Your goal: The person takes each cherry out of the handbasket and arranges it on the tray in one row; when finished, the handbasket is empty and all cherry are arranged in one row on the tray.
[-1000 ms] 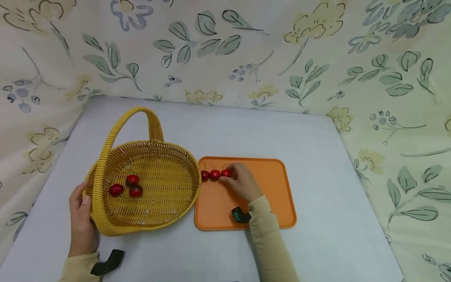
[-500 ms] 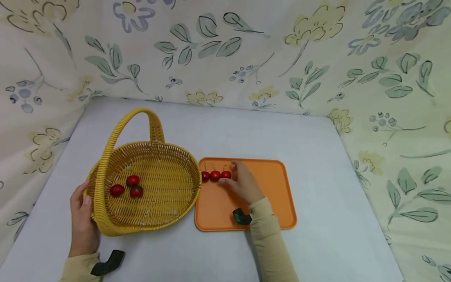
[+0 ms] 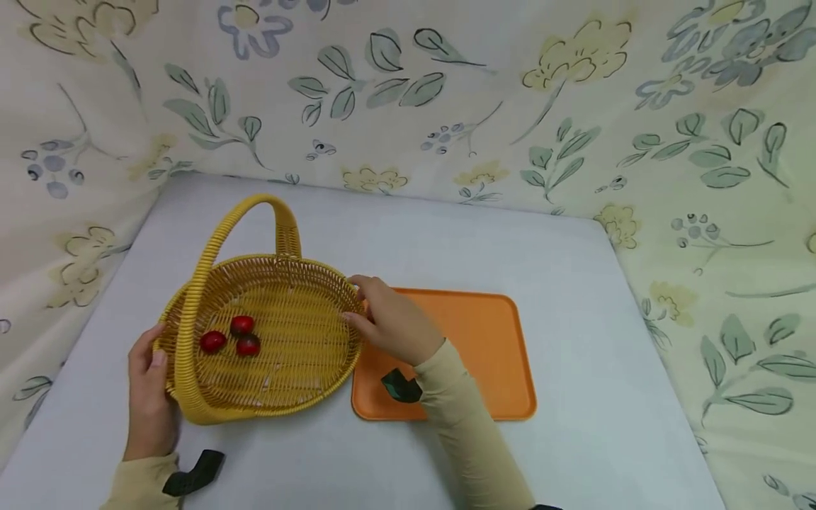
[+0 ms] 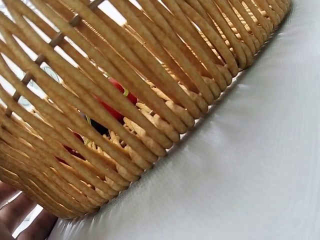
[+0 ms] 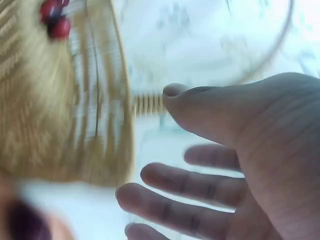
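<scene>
The yellow wicker basket (image 3: 299, 368) stands at the left with three red cherries (image 3: 213, 341) on its bottom. My left hand (image 3: 149, 397) grips its left rim; some fingers (image 4: 20, 215) show beside the weave in the left wrist view. Over the basket's right rim reaches my right hand (image 3: 395, 319), thumb apart from the fingers. In the right wrist view that hand (image 5: 225, 165) has parted, relaxed fingers and nothing visible between them. An orange tray (image 3: 472, 340) lies at the basket's right side; its upper left part is hidden by the right hand.
The basket's tall arched handle (image 3: 207, 262) rises above its left half. White cloth covers the table (image 3: 574, 340), and a floral curtain (image 3: 446, 106) hangs behind and along the sides. A blurred dark shape (image 5: 27, 220) at the lower left of the right wrist view cannot be identified.
My right hand has moved left from the tray's row of cherries to the basket's right rim, and those cherries are now out of sight. The left hand keeps its grip on the basket.
</scene>
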`<state>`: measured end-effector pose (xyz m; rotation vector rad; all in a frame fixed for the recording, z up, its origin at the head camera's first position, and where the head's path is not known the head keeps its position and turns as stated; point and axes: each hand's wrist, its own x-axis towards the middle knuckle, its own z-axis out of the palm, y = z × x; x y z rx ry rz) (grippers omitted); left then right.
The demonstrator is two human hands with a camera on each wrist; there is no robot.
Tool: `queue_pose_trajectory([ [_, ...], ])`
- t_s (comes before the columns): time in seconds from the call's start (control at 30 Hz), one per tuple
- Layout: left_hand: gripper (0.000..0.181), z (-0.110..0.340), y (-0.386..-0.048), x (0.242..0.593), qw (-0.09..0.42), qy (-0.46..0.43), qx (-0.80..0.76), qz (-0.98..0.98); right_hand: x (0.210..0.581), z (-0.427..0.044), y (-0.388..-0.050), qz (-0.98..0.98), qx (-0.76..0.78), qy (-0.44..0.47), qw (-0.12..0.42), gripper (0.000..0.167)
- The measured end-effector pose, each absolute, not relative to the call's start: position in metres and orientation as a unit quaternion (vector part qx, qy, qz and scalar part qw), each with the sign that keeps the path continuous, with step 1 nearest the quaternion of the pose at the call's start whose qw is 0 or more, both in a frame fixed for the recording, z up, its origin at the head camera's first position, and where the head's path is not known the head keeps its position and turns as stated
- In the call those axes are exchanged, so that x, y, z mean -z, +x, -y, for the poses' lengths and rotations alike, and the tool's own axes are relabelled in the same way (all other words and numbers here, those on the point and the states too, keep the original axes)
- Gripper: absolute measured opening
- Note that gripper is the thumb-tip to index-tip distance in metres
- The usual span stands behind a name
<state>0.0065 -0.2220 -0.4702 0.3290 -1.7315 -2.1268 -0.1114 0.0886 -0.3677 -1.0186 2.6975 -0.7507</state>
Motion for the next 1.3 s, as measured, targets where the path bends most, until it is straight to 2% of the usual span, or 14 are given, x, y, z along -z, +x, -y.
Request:
queue_pose_trajectory([
  [0.17, 0.042, 0.222, 0.005, 0.469, 0.196, 0.103, 0.767, 0.603, 0.360, -0.031, -0.125, -0.876, 0.160, -0.440, 0.115, 0.046],
  [0.33, 0.043, 0.223, 0.010, 0.475, 0.187, 0.119, 0.754, 0.618, 0.373, 0.025, -0.133, -0.840, 0.088, -0.509, 0.164, 0.041],
  [0.6, 0.044, 0.226, 0.010, 0.479, 0.184, 0.102, 0.750, 0.627, 0.393, 0.079, -0.148, -0.820, 0.037, -0.525, 0.224, 0.043],
  [0.8, 0.044, 0.225, 0.009, 0.475, 0.180, 0.102, 0.745, 0.634, 0.398, 0.095, -0.149, -0.823, 0.004, -0.508, 0.254, 0.043],
  [1.03, 0.044, 0.223, 0.008, 0.474, 0.179, 0.106, 0.741, 0.639, 0.390, 0.088, -0.148, -0.826, 0.011, -0.517, 0.225, 0.029],
  [1.3, 0.043, 0.223, 0.009, 0.473, 0.184, 0.117, 0.728, 0.650, 0.348, 0.039, -0.144, -0.838, 0.137, -0.497, 0.176, 0.033],
])
